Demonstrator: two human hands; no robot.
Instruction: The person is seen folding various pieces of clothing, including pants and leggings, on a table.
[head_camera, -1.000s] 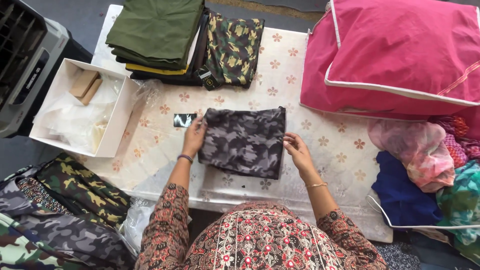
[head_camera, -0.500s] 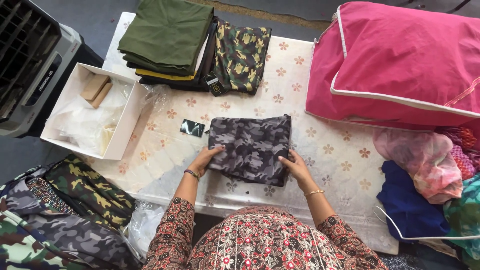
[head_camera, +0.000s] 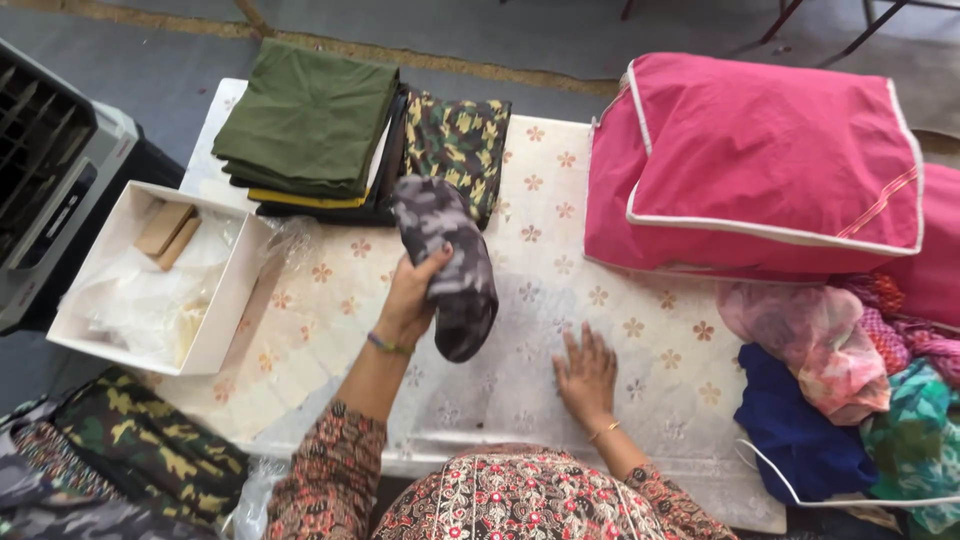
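My left hand (head_camera: 408, 298) grips a folded grey camouflage cloth (head_camera: 447, 262) and holds it lifted above the table, close to a folded green camouflage cloth (head_camera: 457, 147). My right hand (head_camera: 587, 375) lies flat, fingers spread, on the white flowered table cover (head_camera: 560, 260) near the front edge. Behind the lifted cloth sits a stack of folded olive, yellow and black cloths (head_camera: 310, 135).
A white open box (head_camera: 150, 275) with plastic wrap and cardboard pieces stands at the left. A large pink zipped bag (head_camera: 760, 165) fills the right back. Loose coloured fabrics (head_camera: 850, 390) lie at the right. Camouflage cloth (head_camera: 130, 455) is heaped below left, beside a grey appliance (head_camera: 45, 175).
The grey camouflage cloth was lying flat under both hands; now my left hand has lifted it off the table toward the stack, and my right hand rests flat on the cover.
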